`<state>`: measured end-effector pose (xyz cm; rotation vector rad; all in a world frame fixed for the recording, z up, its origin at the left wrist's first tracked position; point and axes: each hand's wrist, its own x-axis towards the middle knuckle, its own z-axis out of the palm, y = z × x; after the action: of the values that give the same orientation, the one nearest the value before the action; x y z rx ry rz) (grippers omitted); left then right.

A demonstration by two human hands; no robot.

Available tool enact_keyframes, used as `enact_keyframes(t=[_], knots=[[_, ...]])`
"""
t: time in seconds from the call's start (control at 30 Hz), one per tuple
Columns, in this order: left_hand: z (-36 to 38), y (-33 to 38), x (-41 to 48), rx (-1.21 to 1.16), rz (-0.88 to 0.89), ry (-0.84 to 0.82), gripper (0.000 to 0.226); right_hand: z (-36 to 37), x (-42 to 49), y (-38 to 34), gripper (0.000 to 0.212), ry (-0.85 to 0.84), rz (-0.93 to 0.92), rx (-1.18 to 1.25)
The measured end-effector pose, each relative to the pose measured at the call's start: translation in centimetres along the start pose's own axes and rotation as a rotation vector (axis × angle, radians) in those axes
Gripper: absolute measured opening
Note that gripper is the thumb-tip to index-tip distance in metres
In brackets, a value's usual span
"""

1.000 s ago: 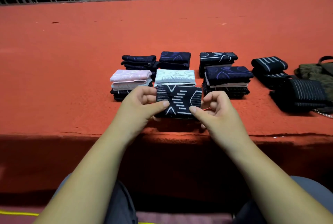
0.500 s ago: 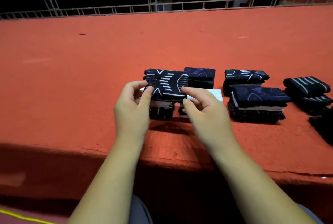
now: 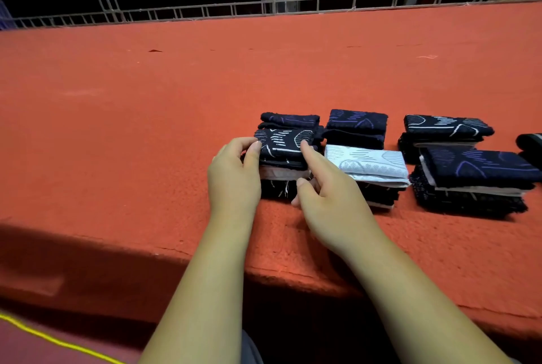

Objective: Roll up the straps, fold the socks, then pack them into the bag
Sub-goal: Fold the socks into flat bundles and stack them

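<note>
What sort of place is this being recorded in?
Likely an event stage or raised platform in a dark hall: wide red carpet wrapped over a step-like front edge, and metal truss railing along the far side.

A stage-like venue: a red-carpeted platform (image 3: 205, 85) edged by metal truss framing (image 3: 264, 6).
</note>
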<state>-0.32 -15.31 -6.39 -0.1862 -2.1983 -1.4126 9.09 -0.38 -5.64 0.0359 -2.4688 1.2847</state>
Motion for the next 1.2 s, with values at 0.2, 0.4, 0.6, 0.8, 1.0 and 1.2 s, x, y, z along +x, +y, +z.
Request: enact_keyframes(t=[0.2,0.4,0.6,0.8,1.0,1.2], knots=[[0.1,-0.3,-0.1,0.032,-0.059,0.016,0.018,0.1,-0.5,-0.1,0.071,-0.071,-0.014,-0.116],[-0.5,0.2,-0.7,0.093,0.047,0.061,0.019,-1.2,-2.1,0.2,0.063,-0.023,-0.087,-0.067],[-1.0,2.6,-2.3,0.122,0.187,0.118,0.022,-4.5,-4.3,1.7,0.037,0.139,-0.233,-0.112],[0.5,6.7,-6.1,0.017,0.379,0.040,0.028,-9.3,-7.2,3.3,0.029,0.237,-0.216,-0.135],[3.6,10.8,-11.3,-0.077,0.616,-0.243,0.026,-14.4,-10.0,5.5,0.030,0.399,-0.092,-0.117],[5.7,14.0,-12.9,-0.062,0.620,-0.468,0.030,-19.0,-12.2,9.5,0.033,0.545,0.099,-0.109]])
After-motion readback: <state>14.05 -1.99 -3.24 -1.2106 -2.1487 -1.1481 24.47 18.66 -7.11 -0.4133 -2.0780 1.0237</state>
